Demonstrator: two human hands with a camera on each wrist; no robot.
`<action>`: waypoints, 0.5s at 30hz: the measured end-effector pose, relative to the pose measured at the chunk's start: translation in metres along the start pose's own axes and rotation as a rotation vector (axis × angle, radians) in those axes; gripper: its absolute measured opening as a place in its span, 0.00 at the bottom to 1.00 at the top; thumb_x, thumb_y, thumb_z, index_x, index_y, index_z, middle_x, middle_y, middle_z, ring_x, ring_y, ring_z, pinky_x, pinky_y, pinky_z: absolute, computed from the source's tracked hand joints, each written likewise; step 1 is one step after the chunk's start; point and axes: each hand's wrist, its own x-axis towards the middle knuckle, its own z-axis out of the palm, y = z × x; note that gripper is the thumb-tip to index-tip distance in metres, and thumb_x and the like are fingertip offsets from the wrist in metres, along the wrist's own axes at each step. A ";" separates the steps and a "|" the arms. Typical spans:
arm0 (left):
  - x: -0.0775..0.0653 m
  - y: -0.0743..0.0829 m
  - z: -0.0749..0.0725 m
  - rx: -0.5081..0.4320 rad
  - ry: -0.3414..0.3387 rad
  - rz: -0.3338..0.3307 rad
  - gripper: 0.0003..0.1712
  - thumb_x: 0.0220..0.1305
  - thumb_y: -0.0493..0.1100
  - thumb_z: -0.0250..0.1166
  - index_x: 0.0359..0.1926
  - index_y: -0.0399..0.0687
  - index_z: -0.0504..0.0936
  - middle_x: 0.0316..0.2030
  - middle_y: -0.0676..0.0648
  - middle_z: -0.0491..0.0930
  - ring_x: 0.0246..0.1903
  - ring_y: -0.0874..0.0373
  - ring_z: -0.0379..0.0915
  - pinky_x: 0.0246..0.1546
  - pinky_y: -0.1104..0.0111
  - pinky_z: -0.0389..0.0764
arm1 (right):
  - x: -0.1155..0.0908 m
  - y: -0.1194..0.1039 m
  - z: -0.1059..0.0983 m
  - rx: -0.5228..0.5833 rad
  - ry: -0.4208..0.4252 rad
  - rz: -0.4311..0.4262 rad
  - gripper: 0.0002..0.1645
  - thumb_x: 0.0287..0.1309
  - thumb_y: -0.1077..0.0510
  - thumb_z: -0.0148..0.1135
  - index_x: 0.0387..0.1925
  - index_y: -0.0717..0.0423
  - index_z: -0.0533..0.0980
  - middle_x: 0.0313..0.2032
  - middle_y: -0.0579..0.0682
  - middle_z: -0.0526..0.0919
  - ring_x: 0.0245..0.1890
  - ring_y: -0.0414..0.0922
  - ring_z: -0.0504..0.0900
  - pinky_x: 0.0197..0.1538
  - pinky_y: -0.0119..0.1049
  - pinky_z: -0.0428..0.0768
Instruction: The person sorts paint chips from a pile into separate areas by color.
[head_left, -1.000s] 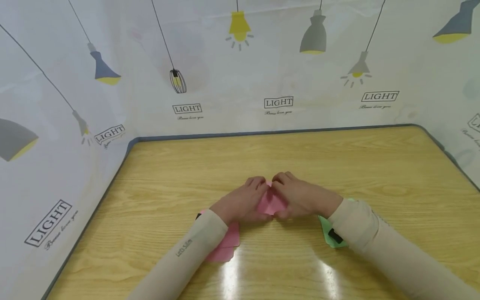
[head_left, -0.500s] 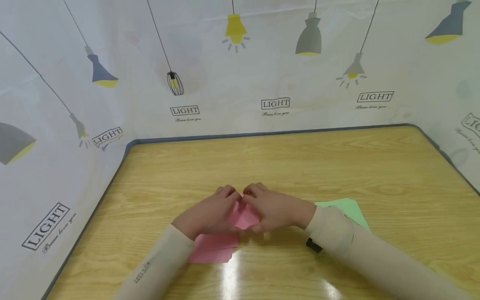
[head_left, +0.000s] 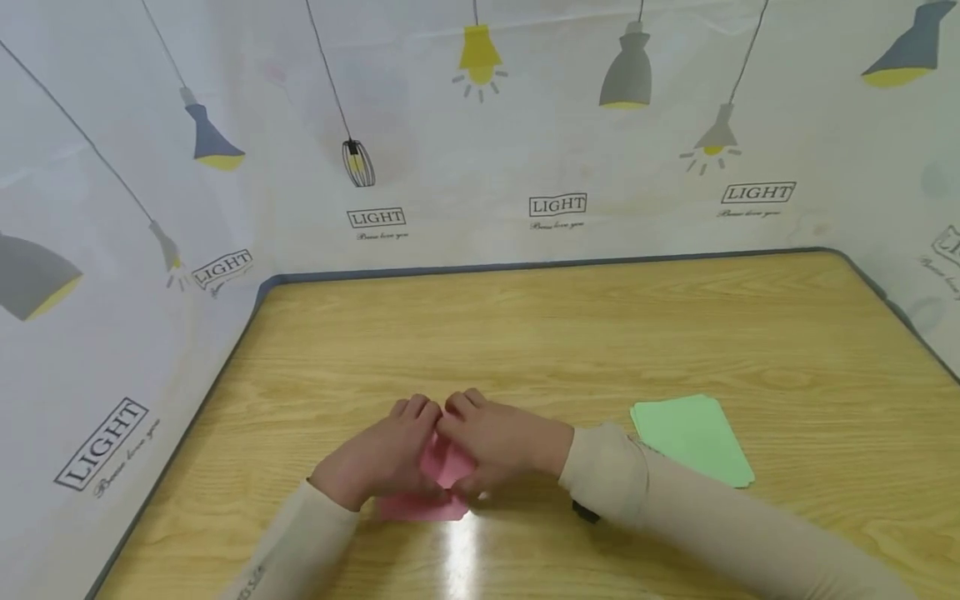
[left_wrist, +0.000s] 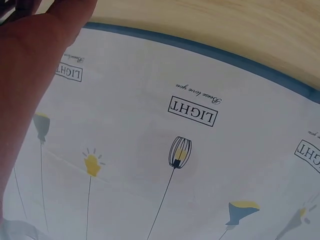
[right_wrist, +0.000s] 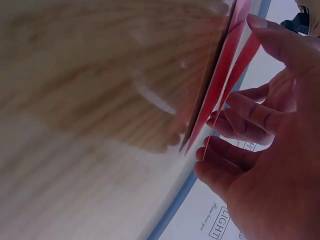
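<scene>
A pink paper card point(head_left: 453, 467) is held between both hands near the middle of the table, tilted, in the head view. My left hand point(head_left: 386, 454) grips its left side, while my right hand point(head_left: 501, 442) pinches its right side. Seen edge-on in the right wrist view, the card point(right_wrist: 243, 62) runs between the right thumb and fingertips. Just under it lie more pink cards point(head_left: 416, 508), partly covered by the left hand. The left wrist view shows only part of the left hand point(left_wrist: 37, 37); its fingertips are out of sight.
A stack of light green cards point(head_left: 693, 437) lies to the right, beside the right sleeve. A small black object point(head_left: 585, 512) shows from under that sleeve. A printed cloth with lamp drawings point(head_left: 465, 150) walls the wooden table point(head_left: 525, 325) at the back and sides.
Both hands have moved left and nearer the body with the pink card, now over the pink cards. The right sleeve has uncovered the green stack.
</scene>
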 end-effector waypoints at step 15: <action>-0.004 -0.006 0.008 -0.007 0.059 0.024 0.32 0.50 0.51 0.76 0.50 0.40 0.72 0.54 0.44 0.67 0.54 0.44 0.64 0.51 0.58 0.75 | -0.006 -0.001 0.008 -0.025 -0.024 -0.013 0.30 0.62 0.42 0.62 0.60 0.50 0.70 0.65 0.61 0.63 0.66 0.55 0.62 0.66 0.41 0.65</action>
